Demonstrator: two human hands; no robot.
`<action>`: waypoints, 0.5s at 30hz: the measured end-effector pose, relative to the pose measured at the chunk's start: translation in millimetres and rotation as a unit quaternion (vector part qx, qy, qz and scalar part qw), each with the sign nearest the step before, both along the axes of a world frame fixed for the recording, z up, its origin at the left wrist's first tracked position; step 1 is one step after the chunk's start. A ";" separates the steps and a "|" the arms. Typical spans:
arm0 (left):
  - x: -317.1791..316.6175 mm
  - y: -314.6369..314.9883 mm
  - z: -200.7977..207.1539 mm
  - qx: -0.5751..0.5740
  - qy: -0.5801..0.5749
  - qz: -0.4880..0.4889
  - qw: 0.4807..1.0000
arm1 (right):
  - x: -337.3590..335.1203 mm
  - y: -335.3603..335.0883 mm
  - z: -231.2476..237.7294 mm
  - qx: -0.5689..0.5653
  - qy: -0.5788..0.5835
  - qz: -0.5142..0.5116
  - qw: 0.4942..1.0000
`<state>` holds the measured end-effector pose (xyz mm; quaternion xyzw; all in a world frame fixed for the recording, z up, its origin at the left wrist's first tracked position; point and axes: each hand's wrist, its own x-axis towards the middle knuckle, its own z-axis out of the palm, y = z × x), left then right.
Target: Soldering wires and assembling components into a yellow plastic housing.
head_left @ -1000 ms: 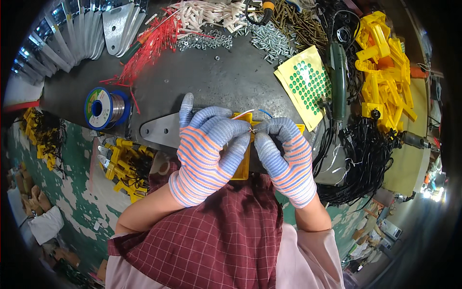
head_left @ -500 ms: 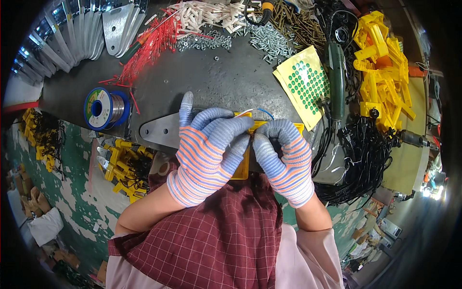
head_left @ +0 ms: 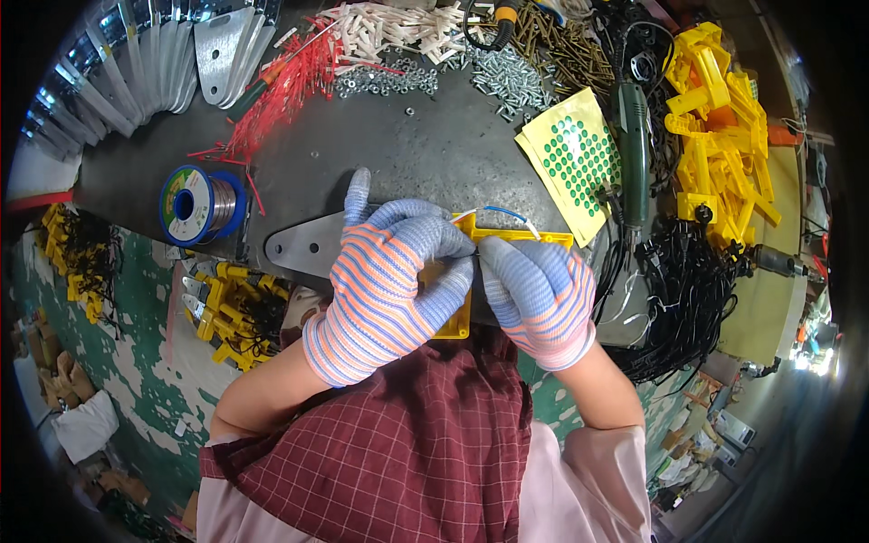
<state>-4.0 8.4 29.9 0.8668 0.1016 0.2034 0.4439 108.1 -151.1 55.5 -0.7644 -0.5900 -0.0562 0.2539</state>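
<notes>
My left hand (head_left: 385, 276) and my right hand (head_left: 541, 294) wear striped knit gloves. Their thumbs and forefingers are pinched closed and nearly meet over a yellow plastic housing (head_left: 462, 319), which they partly cover. Whatever lies between the fingertips is too small and too hidden to name. A thin blue wire (head_left: 507, 214) with pale ends arches over the housing's far edge, just beyond the fingers. My left forefinger stands out, pointing away from me. Under and beside the left hand lies a flat metal plate (head_left: 294, 246) with holes, its right part covered.
A solder spool (head_left: 195, 206) stands left. Red wires (head_left: 281, 104), white pieces (head_left: 389, 32), nuts (head_left: 385, 80) and screws (head_left: 511, 77) lie along the back. To the right are yellow dotted sheets (head_left: 570, 158), a green corded tool (head_left: 634, 154), yellow parts (head_left: 724, 136) and black cables (head_left: 679, 312).
My right hand has turned, its fingers now pointing more to the left, with the wrist slightly lower and to the right. More of the blue wire shows. The left hand has shifted only slightly.
</notes>
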 end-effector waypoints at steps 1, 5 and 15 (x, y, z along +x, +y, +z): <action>0.5 -0.1 -0.5 0.001 -0.009 -0.003 1.000 | 0.4 1.8 -1.0 0.009 -0.021 -0.007 1.000; 0.9 -4.6 3.8 0.221 -0.084 0.015 0.971 | 22.8 9.8 23.9 -0.144 0.402 0.022 0.904; 5.7 5.7 0.2 0.054 0.014 -0.047 0.997 | 25.9 2.4 3.3 -0.037 -0.103 0.094 0.990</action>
